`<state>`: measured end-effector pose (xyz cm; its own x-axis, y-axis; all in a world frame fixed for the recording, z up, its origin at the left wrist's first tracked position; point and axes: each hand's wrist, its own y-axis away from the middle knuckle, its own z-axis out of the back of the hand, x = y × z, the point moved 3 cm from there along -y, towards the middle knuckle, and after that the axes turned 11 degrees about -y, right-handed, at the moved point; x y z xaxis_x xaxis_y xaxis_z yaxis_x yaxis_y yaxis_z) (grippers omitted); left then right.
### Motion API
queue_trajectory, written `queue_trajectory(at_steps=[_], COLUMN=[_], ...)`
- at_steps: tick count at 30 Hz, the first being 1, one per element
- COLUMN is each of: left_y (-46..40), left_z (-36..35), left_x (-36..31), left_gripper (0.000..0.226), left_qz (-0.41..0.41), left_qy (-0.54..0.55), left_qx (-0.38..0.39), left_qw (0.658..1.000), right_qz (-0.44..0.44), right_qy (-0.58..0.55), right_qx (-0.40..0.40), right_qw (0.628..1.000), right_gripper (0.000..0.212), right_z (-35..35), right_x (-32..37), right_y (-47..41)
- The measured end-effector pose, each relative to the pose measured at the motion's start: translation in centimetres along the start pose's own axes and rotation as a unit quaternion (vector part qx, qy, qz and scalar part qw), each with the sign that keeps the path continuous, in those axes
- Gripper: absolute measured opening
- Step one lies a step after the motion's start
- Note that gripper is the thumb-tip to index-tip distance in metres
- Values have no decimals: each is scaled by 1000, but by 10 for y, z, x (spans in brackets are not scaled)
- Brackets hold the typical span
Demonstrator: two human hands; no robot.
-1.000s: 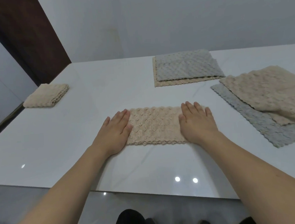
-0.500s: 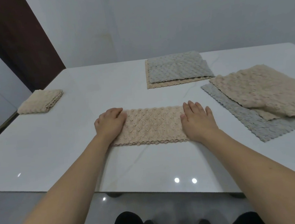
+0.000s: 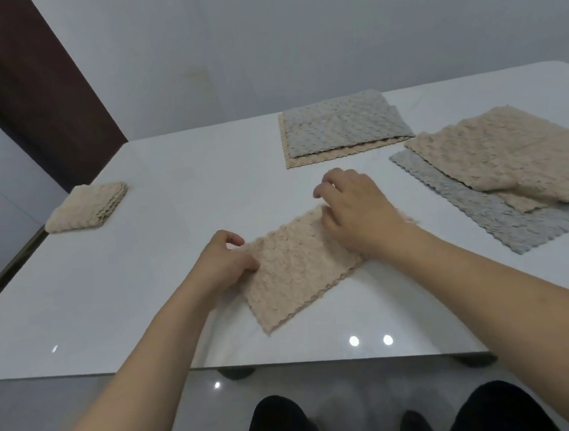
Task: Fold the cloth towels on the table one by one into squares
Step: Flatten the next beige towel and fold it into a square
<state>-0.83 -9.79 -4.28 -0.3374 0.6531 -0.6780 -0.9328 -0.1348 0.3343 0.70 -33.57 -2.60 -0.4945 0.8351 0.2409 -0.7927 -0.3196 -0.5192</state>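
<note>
Leftmost, one folded beige square (image 3: pixel 86 208) lies finished at the far left of the table (image 3: pixel 111 299). At centre, the left hand (image 3: pixel 223 263) pinches the near-left end of the beige strip (image 3: pixel 294 269), while the right hand (image 3: pixel 354 209), fingers curled, grips its far end; a halving fold seems due. Far centre and right, the grey-on-beige pair (image 3: pixel 341 128) and the loose beige-and-grey pile (image 3: pixel 500 176) await folding.
</note>
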Motion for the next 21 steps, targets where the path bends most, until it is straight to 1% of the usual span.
queue_trajectory(at_steps=[1,2,4,5,6,7,11,12,17,19,21], left_y=[5,9,16,19,22,24,31,33,43,44,47], left_z=[4,7,13,15,17,18,19,19,19,20,22], left_x=[1,3,6,8,11,13,19,18,14,13,11], left_gripper=[33,29,19,15,13,12,20,22,24,28,34], left_qz=[6,8,-2,-9,-16,-23,-59,-68,-88,-88,-88], left_qy=[1,7,23,30,36,42,49,50,40,32,1], left_qx=[16,23,25,23,18,13,14,17,4,5,12], left_qw=[1000,1000,999,999,999,999,997,996,995,996,996], right_qz=[18,24,6,-5,-11,-16,-55,-54,-43,-45,-61], right_qy=[-46,-81,-124,-120,-100,-77,-11,-1,10,17,15], right_qx=[-14,6,91,138,169,177,143,131,108,106,106], right_qw=[999,996,988,983,980,981,988,990,993,993,992], right_gripper=[28,27,28,28,30,33,64,68,72,72,71], right_z=[3,4,0,-4,-9,-13,-18,-19,-26,-26,-25], right_x=[22,43,73,81,86,89,105,111,141,148,150], right_y=[4,11,28,37,47,55,70,72,80,83,86])
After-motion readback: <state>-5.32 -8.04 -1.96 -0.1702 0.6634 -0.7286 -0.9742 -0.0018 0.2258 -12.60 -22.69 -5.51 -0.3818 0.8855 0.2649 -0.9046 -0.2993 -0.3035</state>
